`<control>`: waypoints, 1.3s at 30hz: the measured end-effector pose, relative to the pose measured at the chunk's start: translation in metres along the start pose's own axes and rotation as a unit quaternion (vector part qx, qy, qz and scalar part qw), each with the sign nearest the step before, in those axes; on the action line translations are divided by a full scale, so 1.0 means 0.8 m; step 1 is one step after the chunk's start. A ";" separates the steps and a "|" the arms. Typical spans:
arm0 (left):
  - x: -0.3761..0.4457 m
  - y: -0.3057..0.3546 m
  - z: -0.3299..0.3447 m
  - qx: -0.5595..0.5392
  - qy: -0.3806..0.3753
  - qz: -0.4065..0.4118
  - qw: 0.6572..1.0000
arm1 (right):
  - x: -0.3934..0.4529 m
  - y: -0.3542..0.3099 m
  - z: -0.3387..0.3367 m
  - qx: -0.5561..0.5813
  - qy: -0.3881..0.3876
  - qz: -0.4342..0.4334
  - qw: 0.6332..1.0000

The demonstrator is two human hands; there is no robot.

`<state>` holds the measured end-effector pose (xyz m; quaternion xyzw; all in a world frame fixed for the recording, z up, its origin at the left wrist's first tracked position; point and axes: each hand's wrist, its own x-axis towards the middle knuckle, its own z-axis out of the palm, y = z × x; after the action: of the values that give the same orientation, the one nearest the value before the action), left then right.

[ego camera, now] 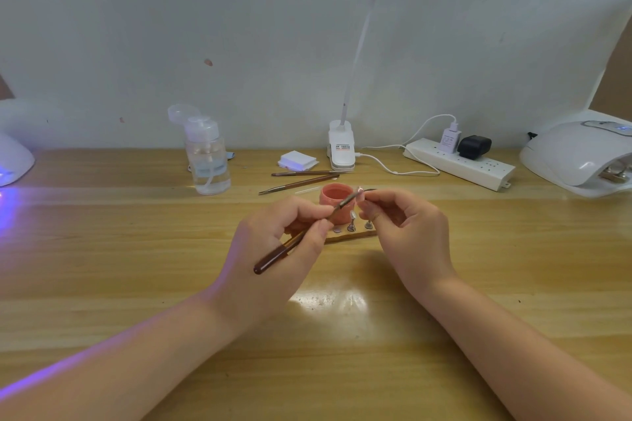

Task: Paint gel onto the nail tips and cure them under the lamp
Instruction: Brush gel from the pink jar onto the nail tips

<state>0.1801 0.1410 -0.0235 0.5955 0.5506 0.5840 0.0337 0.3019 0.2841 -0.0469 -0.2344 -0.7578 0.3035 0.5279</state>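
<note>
We find the table (136, 249) to be pale wood with visible grain under a glossy coat that mirrors the overhead light. The brush (284, 248) has a dark, polished handle, seemingly lacquered wood, with a metallic ferrule; two spare brushes (301, 179) look alike. The jar (337, 196) appears matt pink plastic. We note the pump bottle (208, 161) as clear, smooth plastic with a frosted white cap. The curing lamp (574, 154) on the right, the power strip (458, 162) and the clip lamp base (342, 147) are glossy white plastic. The pad stack (297, 161) looks like matt white paper or cotton; we cannot tell which.
</note>
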 end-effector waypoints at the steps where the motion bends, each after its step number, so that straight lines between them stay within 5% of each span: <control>1: 0.000 -0.002 -0.001 0.000 0.002 -0.008 1.000 | 0.000 0.000 0.000 0.000 0.000 0.001 1.000; 15: 0.000 -0.001 -0.002 -0.080 0.033 -0.065 0.994 | 0.001 -0.003 0.001 0.042 -0.028 0.019 0.999; 21: -0.002 0.002 0.000 -0.070 0.010 -0.077 0.995 | 0.001 -0.005 0.001 0.041 -0.032 0.016 0.999; 28: 0.033 0.002 -0.004 -0.018 0.066 -0.118 0.991 | 0.002 0.000 0.001 0.021 -0.034 0.042 0.998; 39: 0.176 -0.012 0.003 0.160 -0.102 -0.323 0.927 | 0.001 0.002 0.004 -0.016 -0.013 0.014 1.000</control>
<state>0.1349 0.2442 0.0620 0.4392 0.7930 0.3818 0.1801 0.2988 0.2850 -0.0479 -0.2496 -0.7658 0.3018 0.5100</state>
